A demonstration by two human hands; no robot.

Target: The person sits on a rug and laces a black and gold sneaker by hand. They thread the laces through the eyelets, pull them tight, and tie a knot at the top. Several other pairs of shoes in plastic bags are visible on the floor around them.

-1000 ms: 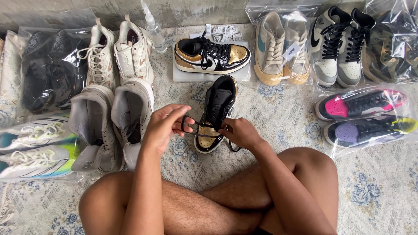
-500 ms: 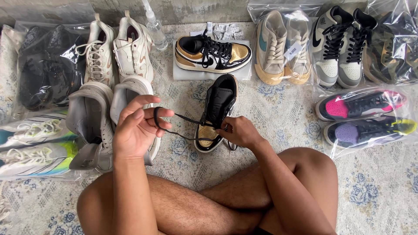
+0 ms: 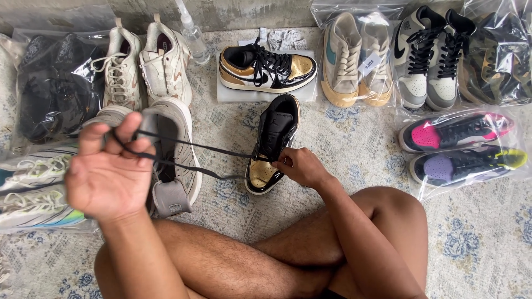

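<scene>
A black and gold sneaker (image 3: 272, 145) lies on the patterned rug in front of my crossed legs. My right hand (image 3: 299, 166) rests on its side and pinches it near the eyelets. A black shoelace (image 3: 199, 158) runs from the sneaker out to the left, pulled taut. My left hand (image 3: 108, 169) is raised on the left with its fingers closed around the lace's far end. The matching black and gold sneaker (image 3: 266, 69), fully laced, sits on a white box behind it.
A grey pair (image 3: 166, 149) and a white pair (image 3: 141, 63) of sneakers lie at left, beside bagged shoes (image 3: 50, 88). A spray bottle (image 3: 193, 33) stands at the back. More bagged pairs (image 3: 426, 55) and colourful sneakers (image 3: 460, 147) fill the right side.
My left hand has drawn the lace away from the sneaker, moving left and toward me, so the lace now stretches long. My right hand has stayed on the shoe.
</scene>
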